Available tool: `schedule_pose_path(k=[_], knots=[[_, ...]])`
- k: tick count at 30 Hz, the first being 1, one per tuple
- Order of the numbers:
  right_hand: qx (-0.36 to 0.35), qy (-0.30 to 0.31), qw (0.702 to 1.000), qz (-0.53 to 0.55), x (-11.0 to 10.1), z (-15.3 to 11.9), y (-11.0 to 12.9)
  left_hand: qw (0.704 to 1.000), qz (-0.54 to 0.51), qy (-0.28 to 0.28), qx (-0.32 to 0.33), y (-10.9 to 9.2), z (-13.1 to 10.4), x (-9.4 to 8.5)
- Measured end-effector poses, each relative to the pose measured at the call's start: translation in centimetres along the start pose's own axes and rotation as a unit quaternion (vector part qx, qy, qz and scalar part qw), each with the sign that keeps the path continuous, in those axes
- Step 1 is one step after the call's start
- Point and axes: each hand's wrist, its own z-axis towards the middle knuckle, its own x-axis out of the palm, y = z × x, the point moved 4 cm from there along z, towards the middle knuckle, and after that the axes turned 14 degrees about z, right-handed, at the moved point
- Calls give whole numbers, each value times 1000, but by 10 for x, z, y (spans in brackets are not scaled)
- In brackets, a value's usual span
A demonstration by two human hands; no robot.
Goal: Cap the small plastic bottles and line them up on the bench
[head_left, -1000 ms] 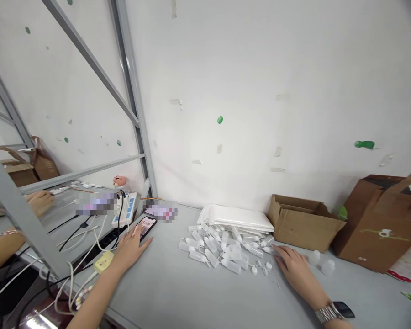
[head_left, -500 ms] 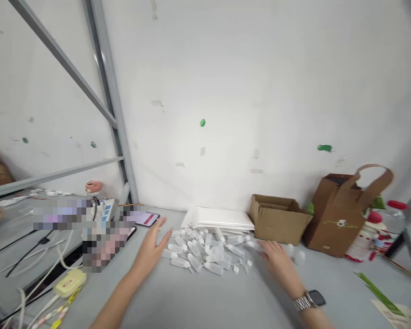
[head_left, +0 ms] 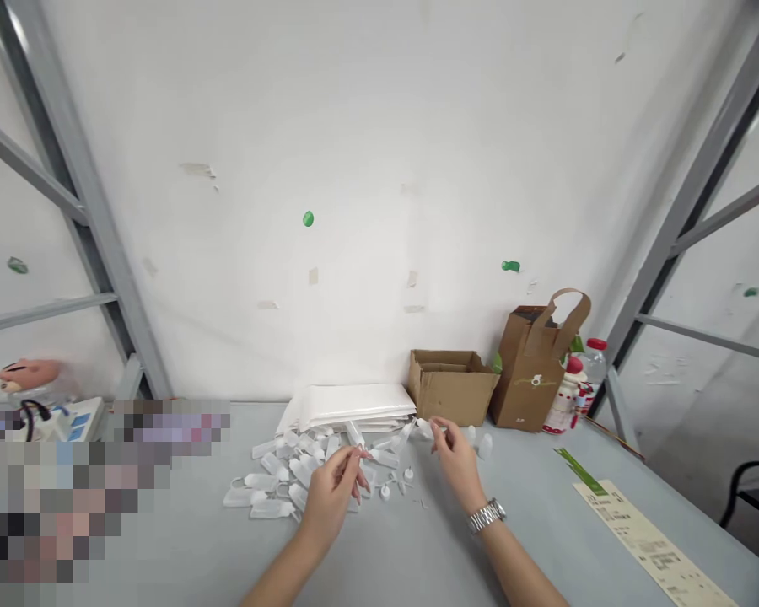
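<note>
Loosely, left hand and right hand curl by slim translucent bottles, grips unclear.

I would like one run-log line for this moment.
left hand: at small bottles, grip unclear | right hand: before cardboard box, grip unclear | white packets: stacked behind small bottles

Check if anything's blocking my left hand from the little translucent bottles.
Nothing visible blocks it: your left hand overlaps some of the translucent bottles in this view, though contact isn't clear. The small white caps lie to its right, not between.
</note>
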Motion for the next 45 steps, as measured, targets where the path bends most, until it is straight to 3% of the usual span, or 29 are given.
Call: schedule_pose_path(k=[5, 9, 14, 19, 23, 25, 27, 29, 32, 36, 37, 40, 45], knots=[[-30, -11, 998, 56, 1, -1, 2, 999, -40, 16, -29, -3, -5, 3], [-6, -8, 998, 67, 4, -5, -2, 998, -35, 29, -34, -4, -6, 7], [27, -23, 995, 93, 3, -8, -1, 999, -32, 11, -35, -3, -4, 2], [17, -46, 993, 107, -1, -7, 2, 999, -27, -1, -39, 1, 1, -1], [1, -44, 997, 59, -3, -6, 4, 999, 23, -12, -30, 1, 2, -2], [-8, -32, 999, 32, -3, -6, 4, 994, 97, -45, -12, 0, 2, -10], [-21, -19, 999, 18, -3, -7, 4, 972, 212, -102, 26, -2, 0, -30], [-30, -7, 999, 8, -2, -7, 3, 925, 339, -162, 58, 0, -4, -61], [-27, 14, 1000, -6, 0, -6, 0, 840, 490, -233, -8, 20, -18, -127], [-10, 49, 998, -33, 4, -6, -3, 738, 604, -277, -115, 51, -46, -213], [-10, 56, 998, -39, 5, -6, -3, 724, 616, -279, -135, 58, -52, -229], [-9, 59, 997, -54, 4, -6, -3, 718, 627, -243, -177, 75, -63, -260], [7, 58, 996, -61, 2, -5, -5, 711, 652, -212, -154, 87, -67, -276]])
